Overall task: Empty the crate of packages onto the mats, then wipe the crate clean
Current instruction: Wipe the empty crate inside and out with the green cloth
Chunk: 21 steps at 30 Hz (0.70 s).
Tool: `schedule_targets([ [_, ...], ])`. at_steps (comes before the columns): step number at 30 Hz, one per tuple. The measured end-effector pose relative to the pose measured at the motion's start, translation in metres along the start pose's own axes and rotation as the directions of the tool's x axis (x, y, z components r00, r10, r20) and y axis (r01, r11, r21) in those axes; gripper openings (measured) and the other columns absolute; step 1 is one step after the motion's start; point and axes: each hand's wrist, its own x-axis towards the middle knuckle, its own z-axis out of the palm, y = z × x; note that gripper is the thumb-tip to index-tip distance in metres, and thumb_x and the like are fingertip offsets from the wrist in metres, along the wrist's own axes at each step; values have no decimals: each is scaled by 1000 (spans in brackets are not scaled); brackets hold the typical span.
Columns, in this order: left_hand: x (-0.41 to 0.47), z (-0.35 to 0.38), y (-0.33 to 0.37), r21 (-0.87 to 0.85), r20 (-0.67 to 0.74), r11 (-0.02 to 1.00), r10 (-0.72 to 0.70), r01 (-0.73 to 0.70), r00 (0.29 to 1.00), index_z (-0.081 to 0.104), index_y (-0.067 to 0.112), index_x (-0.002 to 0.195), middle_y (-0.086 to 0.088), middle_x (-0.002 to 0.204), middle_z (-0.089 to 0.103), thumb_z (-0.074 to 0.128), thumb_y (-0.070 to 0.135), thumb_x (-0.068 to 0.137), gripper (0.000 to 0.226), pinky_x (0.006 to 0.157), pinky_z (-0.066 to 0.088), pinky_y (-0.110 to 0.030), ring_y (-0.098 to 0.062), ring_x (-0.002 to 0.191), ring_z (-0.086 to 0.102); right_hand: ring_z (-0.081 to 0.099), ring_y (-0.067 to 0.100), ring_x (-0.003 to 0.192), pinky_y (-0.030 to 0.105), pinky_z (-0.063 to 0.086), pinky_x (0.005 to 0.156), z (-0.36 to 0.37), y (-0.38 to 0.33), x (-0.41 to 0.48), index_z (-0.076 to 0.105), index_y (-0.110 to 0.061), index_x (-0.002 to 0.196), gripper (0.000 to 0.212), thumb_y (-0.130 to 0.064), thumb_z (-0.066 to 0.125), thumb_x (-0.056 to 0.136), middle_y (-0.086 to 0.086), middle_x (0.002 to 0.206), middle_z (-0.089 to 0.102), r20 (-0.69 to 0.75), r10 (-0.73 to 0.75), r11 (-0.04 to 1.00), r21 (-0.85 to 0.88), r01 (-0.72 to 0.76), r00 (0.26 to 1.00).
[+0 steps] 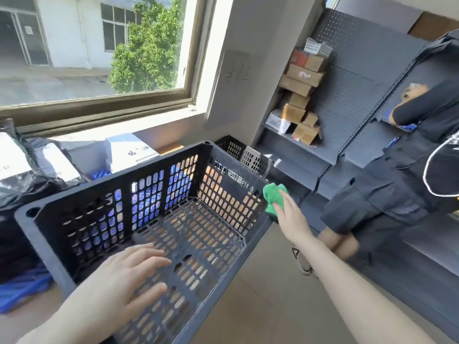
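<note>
The emptied crate [111,181] is mid-wipe: the flat-fingered right hand [290,216] presses a green cloth [272,194] against its rim, the open left hand [124,276] steadies it.

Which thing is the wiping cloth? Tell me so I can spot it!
Find the big black crate below the window. At its right edge, the right hand presses a crumpled cloth. It is the only bright green thing.

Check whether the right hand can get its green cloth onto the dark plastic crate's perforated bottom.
Probably yes. The right hand presses the green cloth at the right rim of the dark perforated plastic crate; it is open-topped, holds no packages, and the left hand covers only its near edge.
</note>
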Motion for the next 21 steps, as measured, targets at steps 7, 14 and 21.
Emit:
schedule_targets([
  [7, -33, 4, 24, 151, -172, 985, -51, 78, 984, 70, 35, 102, 20, 109, 65, 37, 65, 92, 46, 97, 36, -26, -6, 113, 55, 15, 16, 146, 36, 15, 118, 21, -3, -20, 29, -15, 149, 50, -30, 38, 102, 2, 157, 26, -59, -40, 995, 89, 45, 997],
  [14, -60, 16, 59, 164, -259, 944, -238, 285, 936, 67, 39, 101, 20, 119, 61, 37, 67, 90, 43, 108, 24, -30, -7, 128, 44, 10, 3, 142, 27, 7, 117, 34, -21, -90, 30, -17, 148, 51, -30, 42, 100, -7, 153, 27, -88, -301, 923, 222, 313, 949],
  [21, -84, 23, 101, 101, -273, 888, -409, 449, 871, 64, 37, 114, 23, 132, 47, 22, 74, 86, 63, 115, 27, -38, -5, 140, 30, 26, 12, 141, 35, 19, 118, 52, -46, -155, 39, -21, 144, 56, -33, 54, 92, -5, 147, 40, -85, -564, 777, 283, 562, 822],
])
